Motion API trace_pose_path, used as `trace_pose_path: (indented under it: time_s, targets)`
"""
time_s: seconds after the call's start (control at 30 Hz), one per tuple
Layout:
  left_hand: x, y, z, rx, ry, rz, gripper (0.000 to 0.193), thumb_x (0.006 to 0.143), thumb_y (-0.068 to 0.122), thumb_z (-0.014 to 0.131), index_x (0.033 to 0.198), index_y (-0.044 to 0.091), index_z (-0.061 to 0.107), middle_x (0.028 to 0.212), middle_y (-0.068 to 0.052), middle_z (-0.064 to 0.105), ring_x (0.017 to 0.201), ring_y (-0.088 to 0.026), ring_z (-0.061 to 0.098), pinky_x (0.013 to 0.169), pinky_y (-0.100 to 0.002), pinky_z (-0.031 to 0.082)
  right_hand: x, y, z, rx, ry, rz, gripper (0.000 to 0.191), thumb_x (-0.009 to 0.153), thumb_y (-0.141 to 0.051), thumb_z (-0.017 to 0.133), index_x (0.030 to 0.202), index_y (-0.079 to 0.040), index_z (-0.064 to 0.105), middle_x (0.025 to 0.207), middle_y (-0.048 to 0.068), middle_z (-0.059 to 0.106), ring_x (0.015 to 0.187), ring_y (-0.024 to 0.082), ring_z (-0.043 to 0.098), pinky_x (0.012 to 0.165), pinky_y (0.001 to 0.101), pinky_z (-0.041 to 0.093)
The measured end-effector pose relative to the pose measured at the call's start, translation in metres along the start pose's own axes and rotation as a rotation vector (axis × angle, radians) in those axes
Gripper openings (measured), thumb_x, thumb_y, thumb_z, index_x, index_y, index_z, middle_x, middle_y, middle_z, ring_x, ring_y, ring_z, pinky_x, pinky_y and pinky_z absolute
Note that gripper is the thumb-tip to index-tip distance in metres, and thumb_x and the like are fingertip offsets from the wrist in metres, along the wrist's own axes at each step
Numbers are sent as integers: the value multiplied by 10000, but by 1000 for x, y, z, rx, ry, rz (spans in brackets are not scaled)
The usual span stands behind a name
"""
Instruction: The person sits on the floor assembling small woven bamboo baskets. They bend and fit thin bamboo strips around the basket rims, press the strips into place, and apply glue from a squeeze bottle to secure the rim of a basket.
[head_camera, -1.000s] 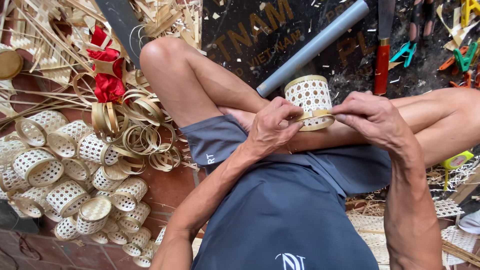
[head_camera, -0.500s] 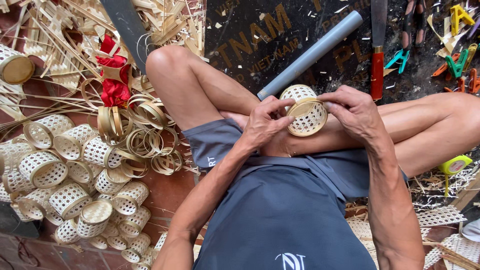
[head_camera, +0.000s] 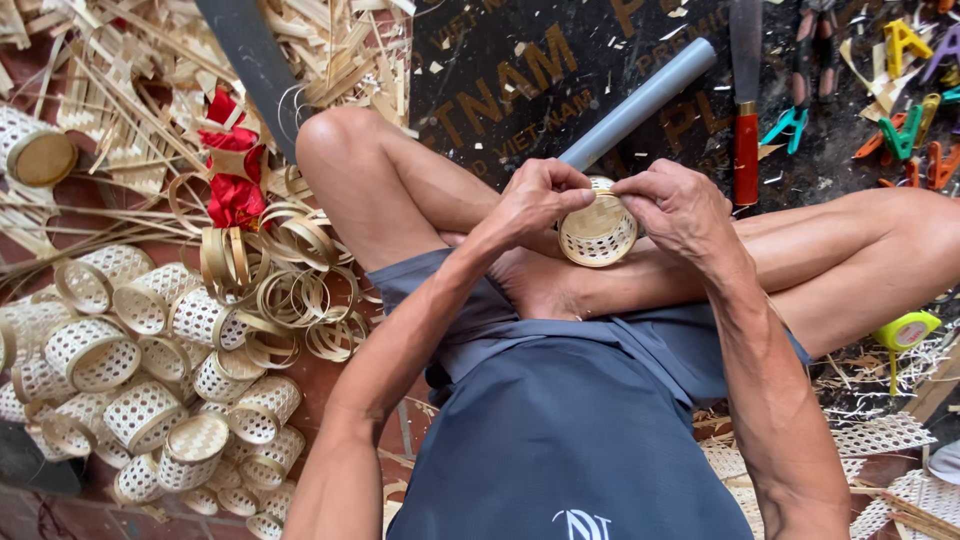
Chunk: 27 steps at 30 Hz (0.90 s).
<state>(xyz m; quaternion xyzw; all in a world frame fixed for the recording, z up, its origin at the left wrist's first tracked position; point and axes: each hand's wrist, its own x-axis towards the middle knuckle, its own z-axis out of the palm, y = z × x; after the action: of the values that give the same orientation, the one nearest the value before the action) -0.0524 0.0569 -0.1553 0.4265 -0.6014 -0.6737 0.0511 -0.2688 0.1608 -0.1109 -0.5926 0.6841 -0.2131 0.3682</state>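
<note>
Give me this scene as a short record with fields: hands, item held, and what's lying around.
Left hand: grips the rim of a small woven basket
Right hand: pinches the rim's other side
Basket: tilted, opening toward the camera, above the crossed legs
Left of the person: pile of woven baskets, bamboo rings, red cloth
Behind the hands: grey tube, red-handled blade

Small round pale-yellow woven bamboo basket (head_camera: 598, 232): criss-cross weave w/ tiny holes. Pile of same cream woven baskets (head_camera: 140, 380): holey pattern too. Tan bamboo strip rings (head_camera: 290, 295). Bright red ribbon bow (head_camera: 232, 190). Grey plastic pipe (head_camera: 640, 102). Knife w/ red handle (head_camera: 746, 155). Dark blue-grey shorts (head_camera: 560, 420). Yellow-green tape measure (head_camera: 905, 330).
</note>
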Motion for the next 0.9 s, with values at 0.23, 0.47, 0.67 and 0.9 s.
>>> trace_pose_path:
  time_s: [0.23,0.47,0.67,0.9]
  targets:
    - [7,14,-5,22,-70,-61,211,822,193,787,918,4,788,787,-49,764,752,-112,717,697,-282,583,-7,9,23,683,12,429,227,903,-101,741,1118,-34,769,947,39,730,828,93,635,733,251,517]
    - [13,18,-12,-44,-214,-106,186,840,182,794,889,9,749,748,-37,711,678,-106,667,594,-284,568,-6,7,31,614,34,411,201,913,-62,727,1100,4,761,953,55,751,844,84,658,767,218,539]
    - [48,49,-22,215,-485,-131,220,795,180,843,812,-8,729,714,-67,714,632,-128,708,537,-299,618,2,1,21,957,-14,684,194,857,-39,757,1049,-14,750,906,44,738,768,99,685,705,246,561]
    - [54,61,-21,309,-631,-74,237,802,195,836,805,2,697,729,-62,710,656,-138,724,548,-296,613,22,-2,-2,693,-317,585,173,821,-53,793,975,-8,729,805,26,672,692,101,606,607,265,515]
